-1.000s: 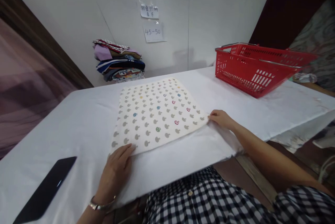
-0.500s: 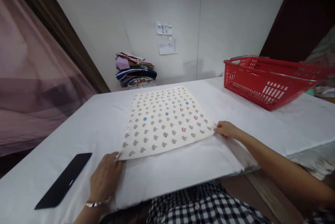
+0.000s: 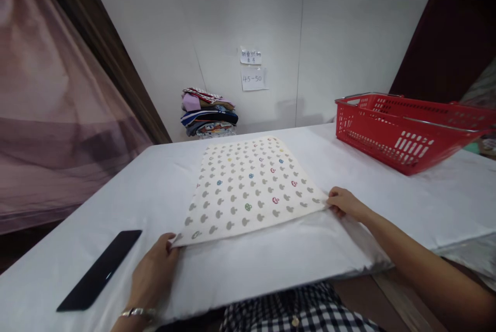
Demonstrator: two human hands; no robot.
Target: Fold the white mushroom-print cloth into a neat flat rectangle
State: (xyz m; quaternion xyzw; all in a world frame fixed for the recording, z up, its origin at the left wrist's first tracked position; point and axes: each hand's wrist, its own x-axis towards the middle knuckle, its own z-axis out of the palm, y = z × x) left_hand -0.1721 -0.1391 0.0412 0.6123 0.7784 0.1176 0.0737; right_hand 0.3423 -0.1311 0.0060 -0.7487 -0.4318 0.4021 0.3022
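Cloth (image 3: 251,187): cream, printed with rows of grey mushrooms and a few in red, blue, green and yellow; it lies spread out flat on the table (image 3: 263,265), in front of the person, its near edge stretched between the two hands
Left hand (image 3: 155,265): thumb and fingers pinching the near left corner of the cloth; a metal bracelet (image 3: 137,312) sits on the wrist
Right hand (image 3: 347,202): fingers closed on the near right corner, the forearm reaching in over the table's front edge
Table covering: white and smooth over most of the top, with soft creases near the right hand
Dark slab (image 3: 101,272): flat on the table, left of the left hand and apart from it
Red basket (image 3: 375,130): on the table at the far right, well apart from the cloth — its side pierced with slots, metal handles along the rim
Folded fabrics (image 3: 209,115): a mixed-colour pile by the wall (image 3: 341,27), beyond the cloth's far left corner
Paper notes (image 3: 254,79): two on the wall, one above the other — the lower reads "45-50"
Curtain (image 3: 58,99): pinkish and sheer, hanging at the left
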